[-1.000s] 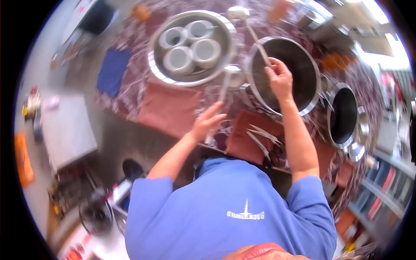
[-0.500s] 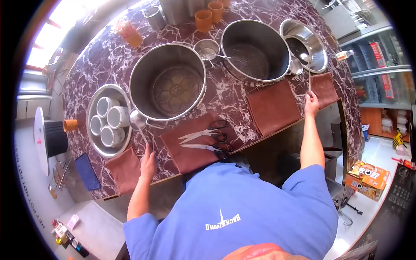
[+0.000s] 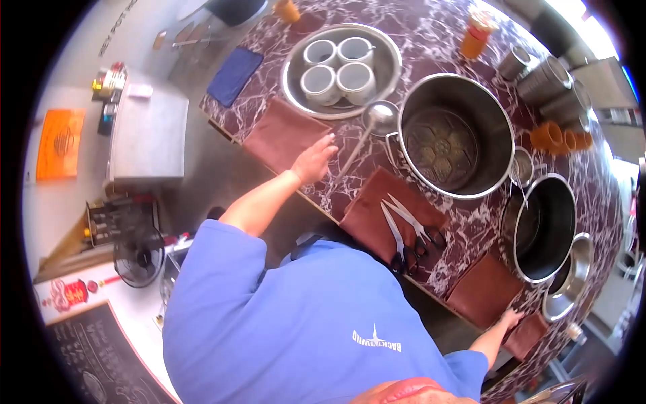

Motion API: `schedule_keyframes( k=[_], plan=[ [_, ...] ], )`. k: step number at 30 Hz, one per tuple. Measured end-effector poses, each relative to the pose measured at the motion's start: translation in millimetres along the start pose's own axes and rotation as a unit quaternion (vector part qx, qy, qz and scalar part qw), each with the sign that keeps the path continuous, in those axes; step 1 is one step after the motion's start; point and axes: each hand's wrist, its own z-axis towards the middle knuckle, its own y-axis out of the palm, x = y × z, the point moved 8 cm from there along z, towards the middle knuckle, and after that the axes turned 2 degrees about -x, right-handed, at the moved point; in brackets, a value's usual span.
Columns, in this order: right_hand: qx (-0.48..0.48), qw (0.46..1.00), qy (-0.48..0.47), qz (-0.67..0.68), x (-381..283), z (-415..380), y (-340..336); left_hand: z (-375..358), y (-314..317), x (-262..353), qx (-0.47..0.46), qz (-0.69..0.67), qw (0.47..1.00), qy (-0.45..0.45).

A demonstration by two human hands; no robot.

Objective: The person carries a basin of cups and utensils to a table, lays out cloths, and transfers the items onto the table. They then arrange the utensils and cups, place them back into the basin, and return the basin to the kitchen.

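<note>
My left hand is open, its fingers over the edge of a folded brown cloth. Beside it lies a steel ladle, its handle slanting toward the table's front edge, apart from my fingers. My right hand is at the table edge between a larger folded brown cloth and a smaller brown cloth. Its fingers are too small to show whether they grip anything. Several black-handled scissors rest on another brown cloth between my hands.
A steel basin holds several white cups. Two deep pots stand along the table, with a small steel cup between them. A steel bowl is at right. Orange cups and a blue cloth are farther out.
My view has swung toward the left, so the table appears turned. My left hand has come off the ladle handle and moved left to the brown cloth.
</note>
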Motion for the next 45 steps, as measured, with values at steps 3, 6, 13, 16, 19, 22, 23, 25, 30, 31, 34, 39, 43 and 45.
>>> schedule_keyframes(
  k=[3, 6, 13, 16, 19, 22, 23, 25, 30, 31, 34, 39, 43, 45],
  plan=[
    [0.237, 0.966, 0.034, 0.101, -48.2, -10.9, -62.7, -4.1, -21.0, -63.2, 0.125, -0.008, 0.987, -0.101],
    [0.356, 0.862, -0.238, 0.273, -224.1, -100.7, -143.5, -21.3, -27.0, -148.9, 0.201, 0.043, 0.953, -0.224],
    [-0.135, 0.634, -0.693, 0.315, -670.6, -540.3, -161.9, -51.5, -21.8, -233.2, 0.212, 0.12, 0.912, -0.33],
    [-0.224, 0.523, -0.791, 0.225, -770.0, -674.5, -67.8, -52.1, -22.9, -236.5, 0.201, 0.104, 0.909, -0.349],
    [-0.187, 0.497, -0.83, 0.171, -837.5, -743.4, -16.7, -53.2, -27.5, -246.0, 0.193, 0.054, 0.911, -0.36],
    [-0.108, 0.53, -0.807, 0.238, -880.1, -750.2, -12.9, -53.5, -31.2, -250.1, 0.205, 0.034, 0.909, -0.362],
    [-0.063, 0.547, -0.791, 0.268, -894.3, -737.7, -21.3, -54.7, -29.8, -249.2, 0.204, 0.029, 0.909, -0.361],
    [-0.047, 0.656, -0.7, 0.278, -932.0, -684.5, -14.9, -53.8, -28.5, -252.7, 0.201, 0.022, 0.911, -0.358],
    [-0.164, 0.822, -0.543, -0.052, -945.6, -576.8, 32.8, -52.6, -26.6, -253.4, 0.19, 0.018, 0.914, -0.357],
    [-0.072, 0.823, -0.559, -0.07, -938.6, -576.4, 21.8, -53.2, -26.1, -252.6, 0.183, 0.02, 0.915, -0.358],
    [-0.079, 0.818, -0.57, -0.02, -961.4, -556.6, 29.1, -51.4, -28.7, -254.4, 0.186, 0.03, 0.915, -0.356],
    [-0.284, 0.783, -0.553, 0.02, -991.4, -531.4, 58.5, -50.2, -28.9, -254.3, 0.184, 0.021, 0.916, -0.355],
    [-0.123, 0.701, -0.694, -0.111, -998.3, -556.3, 64.7, -51.5, -29.2, -255.5, 0.183, 0.022, 0.914, -0.361],
    [-0.03, 0.68, -0.723, -0.117, -996.2, -571.1, 65.4, -51.4, -28.6, -256.5, 0.187, 0.016, 0.917, -0.353]
  ],
)
